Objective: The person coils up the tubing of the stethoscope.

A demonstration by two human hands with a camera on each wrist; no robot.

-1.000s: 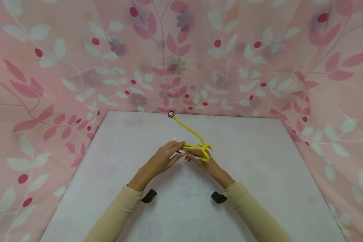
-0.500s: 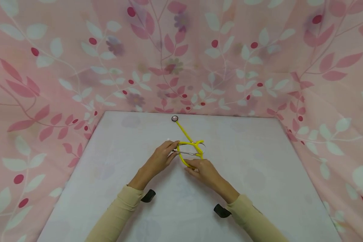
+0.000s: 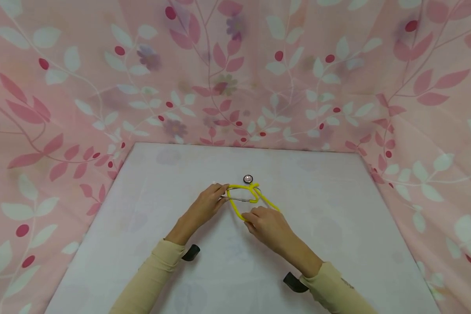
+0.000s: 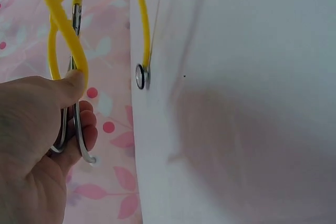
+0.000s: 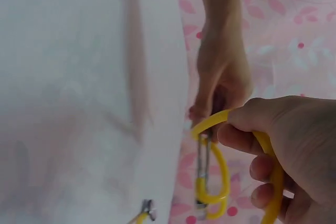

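Note:
A stethoscope with yellow tubing (image 3: 235, 209) is held up above the table between both hands. My left hand (image 3: 205, 206) grips its metal ear tubes (image 4: 78, 121) near the earpieces, with the thumb pressing a bend of the tubing against them. My right hand (image 3: 270, 227) holds the yellow tube, which passes under the thumb and through the curled fingers (image 5: 261, 168). From the left hand the tubing runs in a loop to the right hand. The round chest piece (image 3: 248, 179) hangs on the far side of the yellow fork, beyond the hands.
A white-covered table (image 3: 161, 165) lies beneath the hands. Pink floral cloth (image 3: 235, 87) rises behind it and at both sides. Black pieces (image 3: 191, 252) stick out at both beige cuffs.
My right hand has come away from the left, back toward me and to the right, drawing the tubing along. The chest piece has moved from the table's far edge toward the hands.

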